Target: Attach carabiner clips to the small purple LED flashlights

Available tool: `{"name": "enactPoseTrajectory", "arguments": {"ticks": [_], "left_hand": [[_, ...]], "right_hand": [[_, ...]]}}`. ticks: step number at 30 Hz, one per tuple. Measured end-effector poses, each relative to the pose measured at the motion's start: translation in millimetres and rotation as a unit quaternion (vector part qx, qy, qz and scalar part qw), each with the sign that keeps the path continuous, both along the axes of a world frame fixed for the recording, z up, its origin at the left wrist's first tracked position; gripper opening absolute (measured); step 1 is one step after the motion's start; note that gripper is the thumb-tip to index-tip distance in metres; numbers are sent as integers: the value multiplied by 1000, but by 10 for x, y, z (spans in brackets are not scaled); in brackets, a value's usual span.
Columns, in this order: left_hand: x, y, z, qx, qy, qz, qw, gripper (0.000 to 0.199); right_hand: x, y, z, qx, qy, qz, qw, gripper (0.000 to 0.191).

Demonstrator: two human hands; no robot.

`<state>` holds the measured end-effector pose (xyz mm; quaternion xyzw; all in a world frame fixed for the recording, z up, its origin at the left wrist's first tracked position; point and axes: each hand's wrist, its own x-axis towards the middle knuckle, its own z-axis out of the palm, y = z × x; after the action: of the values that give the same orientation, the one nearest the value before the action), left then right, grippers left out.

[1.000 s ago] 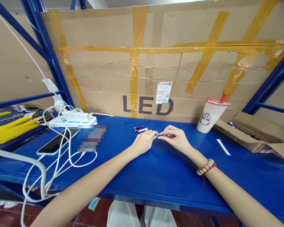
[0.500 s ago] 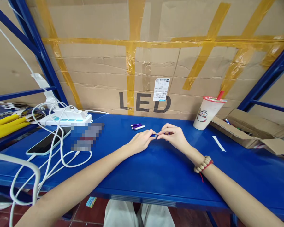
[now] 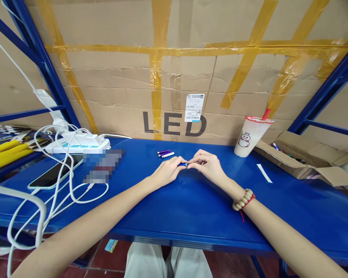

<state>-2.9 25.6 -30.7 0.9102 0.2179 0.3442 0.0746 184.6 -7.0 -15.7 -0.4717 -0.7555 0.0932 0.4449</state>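
Observation:
Above the blue tabletop, my left hand (image 3: pixel 168 170) is closed around a small blue tube (image 3: pixel 183 164) with a shiny metallic end. Thumb and fingertips of my right hand (image 3: pixel 206 165) pinch at that metallic end, so the hands nearly meet. Something small and dark shows in part under the right fingers, too hidden to name. Just behind my left hand lie several slim tubes: purple ones (image 3: pixel 163 152) with silvery ends and a silver-white one (image 3: pixel 167 155).
At right stand a lidded drink cup (image 3: pixel 251 137) with a red straw, an open cardboard box (image 3: pixel 295 162) and a white strip (image 3: pixel 264 173). At left are a phone (image 3: pixel 56 172), a power strip (image 3: pixel 87 143) and looped white cables (image 3: pixel 71 173). A large carton (image 3: pixel 118 96) closes off the back.
The whole view has shifted slightly, so everything sits a little further left. A bit more of the blue tube shows between my hands, which keep the same hold.

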Motion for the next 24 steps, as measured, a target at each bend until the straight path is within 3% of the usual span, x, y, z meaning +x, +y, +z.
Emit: {"name": "enactPoseTrajectory", "arguments": {"ticks": [7, 14, 24], "left_hand": [[21, -40, 14, -18, -13, 3, 1000, 18], [10, -13, -13, -6, -1, -3, 1000, 18], [32, -7, 21, -17, 9, 39, 999, 20]], "right_hand": [[-17, -24, 55, -16, 23, 1, 1000, 29], [6, 26, -9, -26, 23, 4, 999, 28], [15, 55, -24, -6, 5, -10, 1000, 28]]}}
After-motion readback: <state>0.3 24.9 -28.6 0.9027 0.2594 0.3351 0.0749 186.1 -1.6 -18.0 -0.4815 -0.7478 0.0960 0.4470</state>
